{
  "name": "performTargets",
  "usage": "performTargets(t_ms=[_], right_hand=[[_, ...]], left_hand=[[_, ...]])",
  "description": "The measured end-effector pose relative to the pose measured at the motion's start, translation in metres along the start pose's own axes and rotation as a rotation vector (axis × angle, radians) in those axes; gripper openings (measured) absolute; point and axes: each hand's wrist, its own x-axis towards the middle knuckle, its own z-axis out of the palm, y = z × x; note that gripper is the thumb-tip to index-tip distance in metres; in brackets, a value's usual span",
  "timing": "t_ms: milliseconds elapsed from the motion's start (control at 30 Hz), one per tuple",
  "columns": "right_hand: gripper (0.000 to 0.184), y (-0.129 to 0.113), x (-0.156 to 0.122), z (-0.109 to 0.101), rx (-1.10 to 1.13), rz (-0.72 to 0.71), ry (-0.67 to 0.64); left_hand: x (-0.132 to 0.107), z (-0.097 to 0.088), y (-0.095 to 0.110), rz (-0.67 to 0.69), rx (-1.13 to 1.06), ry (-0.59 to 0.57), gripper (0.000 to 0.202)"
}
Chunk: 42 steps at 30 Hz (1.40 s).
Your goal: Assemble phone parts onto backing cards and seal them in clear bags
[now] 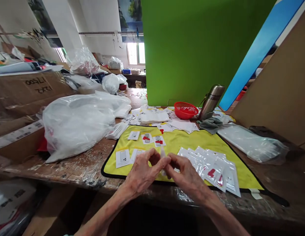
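My left hand (146, 170) and my right hand (185, 172) meet over the front of a yellow cloth mat (177, 136). Their thumbs and fingers pinch a small translucent plastic bag (163, 153), seen nearly edge-on; its contents cannot be made out. Beyond my left hand, a printed card (123, 156) and a partly covered one lie on the mat. Farther back are a card with black dots (134, 135) and two cards with red pieces, one of them a card (158, 141). A loose red piece (162, 131) lies behind. Right of my hands, several clear packets (211, 164) overlap, some with red pieces inside.
Loose papers and a paper stack (154, 116) cover the table behind the mat. A red plastic basket (185, 110), a steel flask (212, 100) and a grey cloth (210, 124) stand near a green panel (203, 49). A big plastic bag (80, 123) bulges at left; plastic sleeves (252, 142) lie at right.
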Motion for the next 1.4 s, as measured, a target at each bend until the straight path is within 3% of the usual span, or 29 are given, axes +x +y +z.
performTargets(t_ms=[133,333,400,533,600,667,767,833,900,1000,1100,1200,1300,1400], right_hand=[[0.029,-0.009,-0.014,0.019,-0.182,-0.010,-0.049],[0.034,-0.010,-0.021,0.015,0.070,0.047,-0.274],[0.030,-0.004,-0.024,0.016,-0.035,0.041,-0.211],[0.018,0.006,-0.032,0.022,-0.431,-0.051,0.089],[0.012,0.007,-0.034,0.023,-0.397,-0.042,0.019],[0.006,0.005,-0.035,0.021,-0.292,-0.001,-0.142],[0.012,0.004,-0.033,0.014,-0.258,0.041,-0.266],[0.019,0.005,-0.032,0.008,-0.250,0.058,-0.230],[0.019,0.004,-0.034,0.001,-0.090,0.112,-0.217],[0.031,-0.003,-0.040,-0.006,0.297,0.254,-0.292],[0.039,-0.011,-0.045,-0.006,0.477,0.322,-0.325],[0.039,-0.009,-0.049,-0.003,0.510,0.329,-0.329],[0.033,-0.002,-0.053,0.000,0.522,0.322,-0.316],[0.030,0.002,-0.054,0.004,0.504,0.313,-0.285]], left_hand=[[-0.023,-0.013,-0.002,-0.194,-0.256,-0.162,0.034],[-0.039,-0.027,-0.001,-0.194,-0.317,-0.306,0.040],[-0.046,-0.023,0.000,-0.173,-0.167,-0.244,0.035],[-0.057,-0.006,-0.002,-0.055,0.242,0.031,0.026],[-0.060,0.002,-0.002,-0.017,0.301,0.042,0.026],[-0.060,0.006,-0.001,0.006,0.321,-0.004,0.025],[-0.059,0.005,0.003,0.015,0.311,-0.093,0.026],[-0.059,0.000,0.003,-0.010,0.222,-0.107,0.026],[-0.059,-0.008,-0.001,-0.064,0.083,-0.012,0.015],[-0.059,-0.019,-0.008,-0.276,-0.220,0.130,0.056],[-0.060,-0.023,-0.014,-0.528,-0.712,-0.074,0.064],[-0.062,-0.021,-0.016,-0.607,-1.042,-0.244,0.048],[-0.064,-0.015,-0.018,-0.594,-1.086,-0.252,0.037],[-0.065,-0.011,-0.021,-0.556,-0.993,-0.233,0.038]])
